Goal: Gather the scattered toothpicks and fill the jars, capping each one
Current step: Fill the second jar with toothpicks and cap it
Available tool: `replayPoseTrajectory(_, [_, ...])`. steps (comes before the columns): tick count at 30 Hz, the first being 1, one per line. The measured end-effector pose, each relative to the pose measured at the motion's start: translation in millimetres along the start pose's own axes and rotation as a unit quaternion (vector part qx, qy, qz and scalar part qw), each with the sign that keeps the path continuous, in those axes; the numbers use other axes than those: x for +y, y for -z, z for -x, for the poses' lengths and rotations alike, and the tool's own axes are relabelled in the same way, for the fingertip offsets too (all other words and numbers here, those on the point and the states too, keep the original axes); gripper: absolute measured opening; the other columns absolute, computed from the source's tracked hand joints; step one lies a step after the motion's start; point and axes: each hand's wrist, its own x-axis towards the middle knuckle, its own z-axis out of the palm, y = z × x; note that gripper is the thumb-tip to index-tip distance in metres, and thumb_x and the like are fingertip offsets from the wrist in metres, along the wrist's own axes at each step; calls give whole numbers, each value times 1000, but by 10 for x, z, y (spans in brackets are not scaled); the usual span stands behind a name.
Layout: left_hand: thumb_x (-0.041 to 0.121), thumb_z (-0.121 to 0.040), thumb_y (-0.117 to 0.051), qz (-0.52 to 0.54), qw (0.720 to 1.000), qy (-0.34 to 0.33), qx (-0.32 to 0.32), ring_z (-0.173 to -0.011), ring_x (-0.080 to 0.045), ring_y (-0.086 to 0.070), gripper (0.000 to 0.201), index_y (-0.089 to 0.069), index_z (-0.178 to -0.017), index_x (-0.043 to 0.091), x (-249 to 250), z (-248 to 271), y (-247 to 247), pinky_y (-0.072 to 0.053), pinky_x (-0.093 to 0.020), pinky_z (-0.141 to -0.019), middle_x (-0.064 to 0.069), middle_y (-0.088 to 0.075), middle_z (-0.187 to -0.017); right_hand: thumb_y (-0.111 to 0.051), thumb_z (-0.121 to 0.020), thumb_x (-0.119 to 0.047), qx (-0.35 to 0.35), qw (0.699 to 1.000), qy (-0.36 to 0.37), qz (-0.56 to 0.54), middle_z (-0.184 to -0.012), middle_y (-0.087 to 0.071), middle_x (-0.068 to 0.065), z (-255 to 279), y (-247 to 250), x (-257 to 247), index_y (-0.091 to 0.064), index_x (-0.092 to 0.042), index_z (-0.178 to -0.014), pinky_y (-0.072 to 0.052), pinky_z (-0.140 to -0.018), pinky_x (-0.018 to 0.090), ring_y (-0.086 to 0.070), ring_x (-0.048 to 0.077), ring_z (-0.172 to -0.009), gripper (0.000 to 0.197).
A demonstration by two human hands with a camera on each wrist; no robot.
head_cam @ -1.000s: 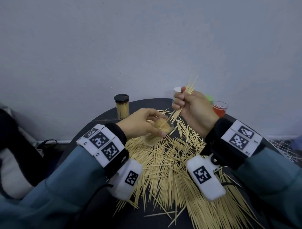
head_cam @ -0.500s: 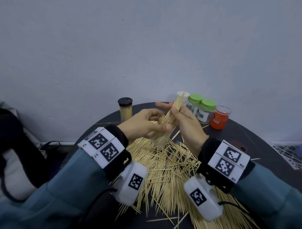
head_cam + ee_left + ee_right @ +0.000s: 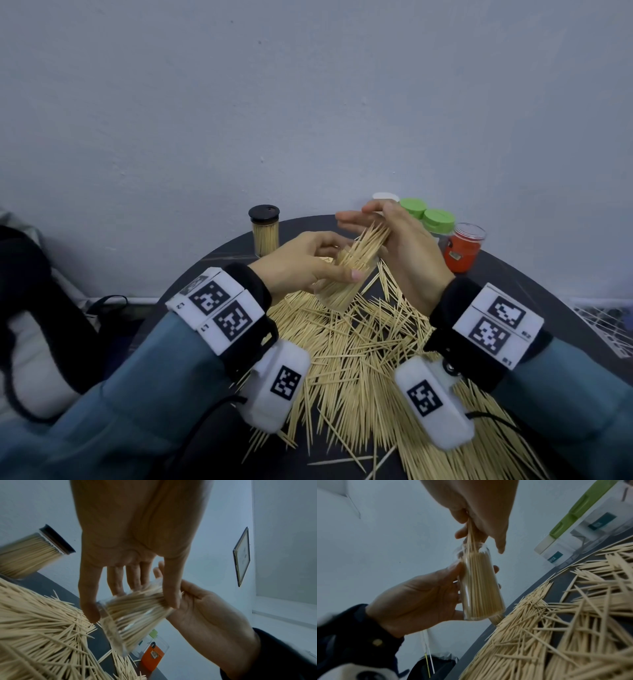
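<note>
My left hand [image 3: 320, 265] grips a clear uncapped jar [image 3: 337, 287], tilted just above the pile and nearly packed with toothpicks. In the left wrist view the thumb and fingers wrap the jar [image 3: 130, 618]. My right hand [image 3: 394, 236] is at the jar's mouth, where it pinches a small bundle of toothpicks [image 3: 370, 240]. The bundle's lower ends are inside the jar [image 3: 479, 588], and its upper ends sit between thumb and fingers [image 3: 471, 531]. A broad pile of scattered toothpicks [image 3: 359, 359] covers the round dark table [image 3: 513, 281] under both wrists.
A full jar with a black cap [image 3: 264, 229] stands at the back left. Two green-lidded jars [image 3: 438, 221], a white-lidded one [image 3: 385, 197] and an orange jar [image 3: 462, 248] stand at the back right. A wall rises close behind, and a dark bag [image 3: 34, 308] lies left of the table.
My right hand came down from a raised position and brought its bundle to the jar's mouth; the toothpicks now reach into the jar. The left hand kept hold of the jar.
</note>
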Motion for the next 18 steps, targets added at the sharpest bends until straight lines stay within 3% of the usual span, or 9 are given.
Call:
replayPoseTrajectory(3, [18, -80, -70, 11, 1000, 2, 0, -104, -16, -61, 41, -56, -118, 15, -12, -10, -8, -51, -37, -83, 0, -63, -115, -25, -101, -9, -23, 1000, 12, 9, -99, -66, 11, 9, -12, 33, -55, -9, -86, -50, -90, 38, -65, 20, -95, 33])
replayPoseTrajectory(7, [16, -83, -66, 44, 999, 11, 6, -95, -16, -64, 36, -55, -117, 12, -14, -6, -8, -55, -38, -76, 1, -66, -102, -26, -100, -8, -49, 998, 14, 42, -105, -66, 10, 11, -5, 46, -59, -6, -98, -52, -90, 30, -63, 20, -101, 32])
replayPoseTrajectory(11, [17, -84, -65, 39, 999, 16, -1, -98, -18, -64, 35, -54, -116, 12, -1, -7, 0, -56, -38, -77, -1, -66, -105, -29, -100, -10, -58, 990, 17, 127, -113, -64, 7, 12, 25, 47, -58, -2, -113, -48, -93, 20, -59, 11, -109, 33])
replayPoseTrajectory(15, [17, -84, -65, 27, 999, 13, -27, -92, -15, -66, 33, -56, -116, 12, 7, 15, -25, -55, -34, -75, 1, -67, -102, -29, -101, -13, -54, 980, 4, 190, -121, -62, 6, 0, 52, 70, -57, -4, -118, -44, -98, 20, -56, 7, -112, 35])
replayPoseTrajectory(18, [16, -85, -64, 29, 999, 17, -20, -89, -14, -65, 29, -56, -112, 12, -2, 13, -34, -55, -32, -72, -1, -66, -100, -25, -102, -22, -77, 972, -6, 224, -122, -61, -3, 27, 47, 40, -57, -9, -123, -39, -96, 10, -54, 0, -115, 41])
